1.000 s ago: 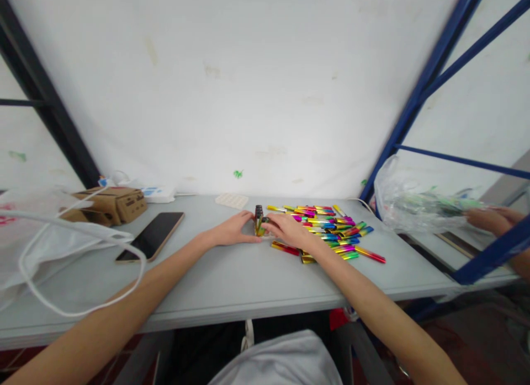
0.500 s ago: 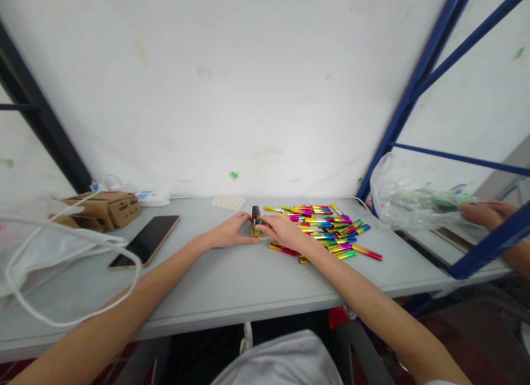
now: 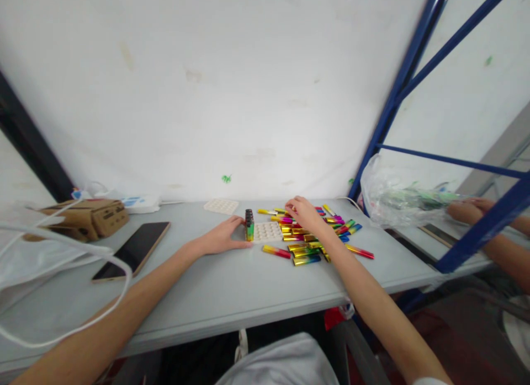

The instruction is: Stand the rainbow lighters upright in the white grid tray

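A short row of lighters [image 3: 249, 226] with black tops and shiny multicoloured bodies stands upright at the left end of a white tray [image 3: 267, 231] with rows of holes. My left hand [image 3: 223, 236] is closed around the row from the left, its thumb at the near end and its fingers towards the far end. To the right lies a loose pile of metallic lighters [image 3: 306, 252] in gold, red, blue, green and purple. Over the pile's far left part is my right hand [image 3: 304, 213], fingers bent and drawn together; whatever is between the fingertips is hidden.
Behind the row lies another white holed tray [image 3: 221, 206]. A phone [image 3: 132, 252], a cardboard box [image 3: 99, 217] and a white cable [image 3: 124, 285] are at left. Beyond the blue frame post [image 3: 385, 109], another person's hands [image 3: 476, 208] hold a clear plastic bag [image 3: 385, 192].
My right hand has moved from the upright lighters to the pile, away to the right, uncovering the white tray. My left hand stays at the row. The view has shifted slightly.
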{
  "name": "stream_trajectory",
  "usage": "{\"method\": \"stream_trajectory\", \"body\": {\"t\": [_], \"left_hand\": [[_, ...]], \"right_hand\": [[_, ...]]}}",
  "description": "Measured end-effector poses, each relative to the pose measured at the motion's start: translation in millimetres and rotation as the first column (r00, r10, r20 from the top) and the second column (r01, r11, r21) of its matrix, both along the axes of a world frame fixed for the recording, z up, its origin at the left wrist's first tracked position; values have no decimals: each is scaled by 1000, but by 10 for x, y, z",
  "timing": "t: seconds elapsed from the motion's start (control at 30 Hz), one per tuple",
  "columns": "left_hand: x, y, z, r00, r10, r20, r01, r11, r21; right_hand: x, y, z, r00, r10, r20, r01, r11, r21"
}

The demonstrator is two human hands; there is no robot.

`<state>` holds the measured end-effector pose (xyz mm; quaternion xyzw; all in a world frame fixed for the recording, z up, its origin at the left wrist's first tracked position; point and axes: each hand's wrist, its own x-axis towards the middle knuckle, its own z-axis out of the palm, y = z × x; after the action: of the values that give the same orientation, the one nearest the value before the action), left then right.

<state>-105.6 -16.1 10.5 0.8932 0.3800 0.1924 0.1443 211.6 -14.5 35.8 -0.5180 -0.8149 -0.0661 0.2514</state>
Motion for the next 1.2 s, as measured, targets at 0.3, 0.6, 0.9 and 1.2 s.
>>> {"method": "stream_trajectory", "body": {"t": [0.3, 0.6, 0.9, 1.2], "left_hand": [[4, -12, 22, 999, 2, -32, -2, 1000, -15], [18, -2, 14, 1000, 8, -21, -9, 1000, -22], [-151, 77, 140, 998, -41, -57, 35, 995, -92], [-67, 10, 66, 1000, 7, -14, -8, 998, -58]], "right_hand": [[457, 150, -69, 992, -78, 99, 103, 955, -278], [344, 245, -121, 821, 38, -570, -29, 999, 25], [-89, 34, 21, 85, -22, -996, -426, 903, -57], [-323, -105, -48, 445, 42, -895, -385, 911, -149]]}}
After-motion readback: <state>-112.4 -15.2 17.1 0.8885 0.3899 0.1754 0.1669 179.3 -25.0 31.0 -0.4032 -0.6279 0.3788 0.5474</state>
